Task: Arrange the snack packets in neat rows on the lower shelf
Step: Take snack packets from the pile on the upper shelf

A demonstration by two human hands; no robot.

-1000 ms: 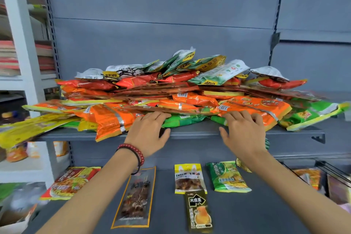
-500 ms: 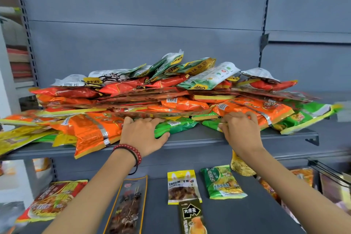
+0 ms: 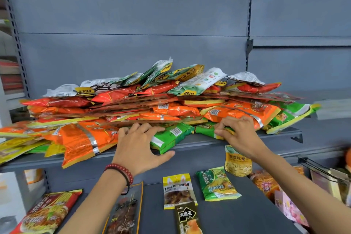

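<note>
A pile [image 3: 171, 104] of orange, red, green and white snack packets lies heaped on the upper shelf [image 3: 284, 133], and at the left it spills over the front edge. The left hand [image 3: 140, 146], with a red bead bracelet [image 3: 121, 172] on its wrist, lies spread at the pile's front. Its fingers are nearly straight, the tips touch the middle green packet [image 3: 171, 137], and the thumb stretches along the shelf's front edge under that packet's corner; it grips nothing. The right hand [image 3: 241, 137] has curled fingers and pinches the edge of the right green packet [image 3: 205, 129], which sticks out from under an orange packet [image 3: 237, 112]

A few packets lie flat on the lower shelf [image 3: 247, 214]. A red packet [image 3: 47, 213] is at far left and a brown skewer packet [image 3: 125, 213] lies beneath the left forearm. A yellow packet [image 3: 178, 191] is in the middle, with a black packet [image 3: 188, 218] overlapping its lower edge and a lower green packet [image 3: 218, 184] just to its right. A pale yellow packet [image 3: 237, 161] stands upright at the back, just under the right wrist; what props it cannot be told. Blurred packets lie at the far right of this shelf
</note>
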